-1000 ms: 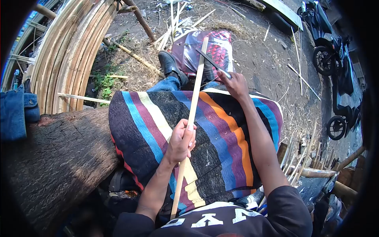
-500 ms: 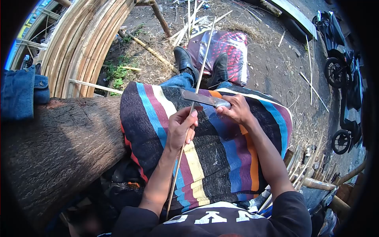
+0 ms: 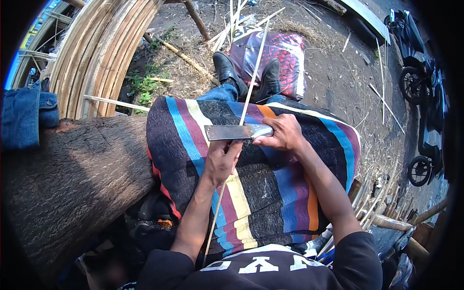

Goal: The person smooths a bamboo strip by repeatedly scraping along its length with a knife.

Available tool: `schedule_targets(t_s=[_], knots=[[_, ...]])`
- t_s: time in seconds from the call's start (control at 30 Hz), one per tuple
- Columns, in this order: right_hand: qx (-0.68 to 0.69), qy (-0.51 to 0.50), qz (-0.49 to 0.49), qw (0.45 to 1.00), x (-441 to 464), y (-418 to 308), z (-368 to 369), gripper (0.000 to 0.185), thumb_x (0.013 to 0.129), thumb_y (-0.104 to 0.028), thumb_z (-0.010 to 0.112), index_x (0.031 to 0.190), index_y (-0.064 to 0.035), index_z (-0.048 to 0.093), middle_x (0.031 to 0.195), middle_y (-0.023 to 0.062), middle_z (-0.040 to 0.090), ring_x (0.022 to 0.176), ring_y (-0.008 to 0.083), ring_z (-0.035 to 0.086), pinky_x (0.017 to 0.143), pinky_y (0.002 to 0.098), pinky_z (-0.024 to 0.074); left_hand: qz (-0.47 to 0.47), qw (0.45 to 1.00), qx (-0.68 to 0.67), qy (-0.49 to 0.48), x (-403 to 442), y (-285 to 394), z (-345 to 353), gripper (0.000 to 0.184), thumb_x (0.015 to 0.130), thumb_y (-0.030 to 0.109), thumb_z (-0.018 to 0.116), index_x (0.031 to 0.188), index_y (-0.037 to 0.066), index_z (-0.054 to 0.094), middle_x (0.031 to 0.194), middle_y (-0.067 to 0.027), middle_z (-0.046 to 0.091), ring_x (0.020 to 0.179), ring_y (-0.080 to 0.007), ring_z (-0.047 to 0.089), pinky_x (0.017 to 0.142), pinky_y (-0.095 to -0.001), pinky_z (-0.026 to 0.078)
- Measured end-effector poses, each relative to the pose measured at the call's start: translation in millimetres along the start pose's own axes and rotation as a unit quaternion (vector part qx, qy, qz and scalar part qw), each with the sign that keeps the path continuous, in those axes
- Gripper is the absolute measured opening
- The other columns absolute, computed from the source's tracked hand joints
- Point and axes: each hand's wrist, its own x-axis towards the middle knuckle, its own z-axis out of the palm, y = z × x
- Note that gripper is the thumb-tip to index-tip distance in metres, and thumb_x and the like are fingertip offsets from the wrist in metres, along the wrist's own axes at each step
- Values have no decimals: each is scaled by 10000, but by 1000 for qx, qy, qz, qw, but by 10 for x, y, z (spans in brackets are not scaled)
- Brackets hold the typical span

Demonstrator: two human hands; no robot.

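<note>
A long thin bamboo strip (image 3: 253, 79) runs from near my chest up past my shoes, over the striped cloth (image 3: 256, 188) on my lap. My left hand (image 3: 221, 162) is closed around the strip at about its middle. In my right hand (image 3: 282, 134) is the handle of a broad knife (image 3: 227, 132). Its flat blade points left, lying across the strip just above my left fingers and partly hiding them.
To the left lies a thick log (image 3: 82, 179) with a denim garment (image 3: 29, 113) on it. Curved wooden strips (image 3: 104, 58) stand behind. A printed sack (image 3: 290, 63) lies by my shoes. Motorcycles (image 3: 423, 87) stand at the right, above bamboo pieces (image 3: 386, 222).
The knife has swung from pointing up beyond the strip to lying across it by my left hand. The strip has turned from its broad face to its narrow edge.
</note>
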Motion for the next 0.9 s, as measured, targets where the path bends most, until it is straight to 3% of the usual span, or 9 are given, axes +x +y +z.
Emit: schedule_targets(t_s=[0.13, 0.2, 0.47, 0.53, 0.6, 0.67, 0.9], knots=[[-25, -5, 12, 1000, 42, 178, 23, 756, 722, -817, 595, 848, -77, 678, 641, 182, 619, 645, 397, 638, 608, 490, 478, 42, 998, 43, 16, 18, -61, 1, 260, 1024, 248, 549, 1028, 12, 656, 632, 38, 484, 503, -29, 417, 446, -217, 317], [-60, 98, 20, 993, 58, 333, 26, 812, 744, -861, 535, 721, -60, 663, 572, 152, 611, 589, 352, 658, 567, 454, 505, -9, 1000, 27, 10, 30, 12, -46, 289, 1025, 258, 549, 1068, -4, 662, 649, 62, 461, 553, -10, 391, 485, -218, 287], [-120, 104, 31, 987, 147, 490, -44, 764, 773, -822, 555, 721, -67, 666, 598, 150, 632, 614, 349, 669, 569, 452, 514, -5, 1000, 29, 5, 140, 10, -35, 332, 1031, 272, 548, 1136, -31, 630, 645, 84, 427, 543, 5, 361, 471, -217, 281], [-89, 162, 140, 973, 191, 571, -82, 758, 790, -808, 552, 747, -62, 681, 647, 173, 658, 665, 363, 683, 590, 464, 519, 9, 1000, 25, -4, 105, 3, -17, 340, 1041, 261, 523, 1188, -35, 603, 614, 84, 408, 479, 5, 354, 425, -200, 286], [-124, 105, 286, 944, 241, 764, -285, 843, 812, -848, 461, 799, -43, 714, 720, 198, 696, 742, 369, 709, 642, 478, 540, 15, 999, 26, -25, 57, -46, 45, 359, 1055, 241, 485, 1266, -39, 566, 608, 86, 399, 431, 9, 354, 392, -178, 302], [-132, 154, 301, 932, 170, 840, -259, 889, 804, -873, 426, 838, -40, 735, 731, 207, 703, 748, 371, 716, 647, 480, 547, -3, 999, 16, -36, 53, -63, 71, 356, 1056, 239, 483, 1258, -41, 568, 617, 89, 402, 439, 11, 357, 396, -178, 307], [-130, 147, 316, 928, 153, 902, -414, 902, 810, -875, 418, 867, -36, 744, 718, 214, 700, 722, 378, 716, 633, 469, 549, -17, 997, 13, -70, -32, 57, 31, 364, 1054, 253, 497, 1247, -47, 570, 627, 91, 410, 460, 11, 364, 403, -180, 294]])
